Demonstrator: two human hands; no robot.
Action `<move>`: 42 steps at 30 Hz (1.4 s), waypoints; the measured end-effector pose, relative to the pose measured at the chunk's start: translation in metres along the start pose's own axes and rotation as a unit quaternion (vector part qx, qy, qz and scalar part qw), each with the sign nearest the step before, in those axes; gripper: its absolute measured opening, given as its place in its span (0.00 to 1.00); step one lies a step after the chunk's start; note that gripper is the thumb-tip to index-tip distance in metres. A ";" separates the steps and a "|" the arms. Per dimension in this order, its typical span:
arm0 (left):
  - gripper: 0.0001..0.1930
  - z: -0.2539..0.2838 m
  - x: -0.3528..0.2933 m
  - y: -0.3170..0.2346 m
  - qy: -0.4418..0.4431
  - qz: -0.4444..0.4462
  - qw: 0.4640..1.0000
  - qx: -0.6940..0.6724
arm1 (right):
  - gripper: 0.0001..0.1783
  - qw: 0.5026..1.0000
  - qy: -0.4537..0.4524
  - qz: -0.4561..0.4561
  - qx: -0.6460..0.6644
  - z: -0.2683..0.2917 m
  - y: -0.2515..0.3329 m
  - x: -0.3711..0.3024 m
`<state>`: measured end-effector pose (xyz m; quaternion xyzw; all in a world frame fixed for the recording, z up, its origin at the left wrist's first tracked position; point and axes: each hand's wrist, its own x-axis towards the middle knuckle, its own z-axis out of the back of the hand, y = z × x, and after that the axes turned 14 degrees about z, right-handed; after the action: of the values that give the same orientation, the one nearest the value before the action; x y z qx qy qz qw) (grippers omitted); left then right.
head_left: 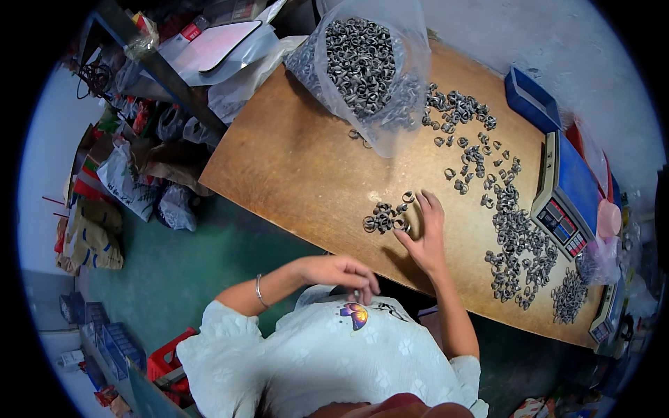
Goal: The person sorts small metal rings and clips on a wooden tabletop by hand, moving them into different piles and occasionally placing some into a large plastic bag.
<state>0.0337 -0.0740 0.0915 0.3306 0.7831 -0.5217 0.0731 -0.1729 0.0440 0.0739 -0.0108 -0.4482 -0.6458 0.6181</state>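
Note:
A small pile of grey metal rings lies near the front edge of the brown table. My right hand is over the table just right of this pile. Its thumb and forefinger are spread, with the thumb tip close to the nearest rings, and I see nothing held between them. My left hand is in front of my body at the table's front edge, its fingers bent downward and together. Whatever those fingers hold, if anything, is hidden. A metal bangle circles the left wrist.
A clear plastic bag full of rings stands at the table's back. More loose rings spread over the right side, beside a digital scale. A blue bin sits against the wall. Left of the table rises a metal post.

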 end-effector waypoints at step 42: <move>0.06 0.080 0.006 -0.191 0.000 -0.347 0.692 -0.632 | 0.04 0.986 -0.148 -0.080 0.004 -0.006 0.034 -0.066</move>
<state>-0.1028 -0.1861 0.1997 -0.0891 0.9870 0.1087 0.0782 -0.1263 0.0986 0.0522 -0.0676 -0.5370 -0.6826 0.4910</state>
